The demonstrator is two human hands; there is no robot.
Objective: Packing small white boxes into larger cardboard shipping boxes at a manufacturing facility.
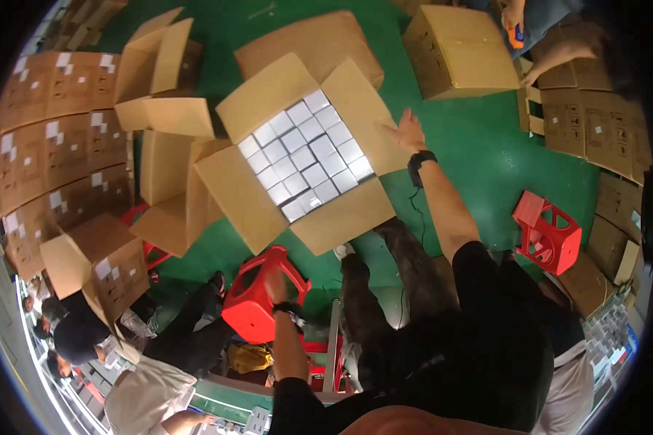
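A large open cardboard carton (pixel 257 192) stands on the green floor in the middle, filled with several small white boxes (pixel 305 156) in a grid. My right hand (pixel 406 132) lies flat, fingers spread, on the carton's right flap (pixel 363 101); a black band sits on that wrist. My left hand (pixel 274 284) reaches down and grips the top edge of a red plastic stool (pixel 250 304) just below the carton. The hand is blurred.
A second red stool (pixel 548 232) lies at the right. A closed carton (pixel 461 51) sits top right, where another person's hand (pixel 514 22) holds an orange tool. Open empty cartons (pixel 159 80) and stacked cartons (pixel 51 138) line the left. A person (pixel 80 333) crouches lower left.
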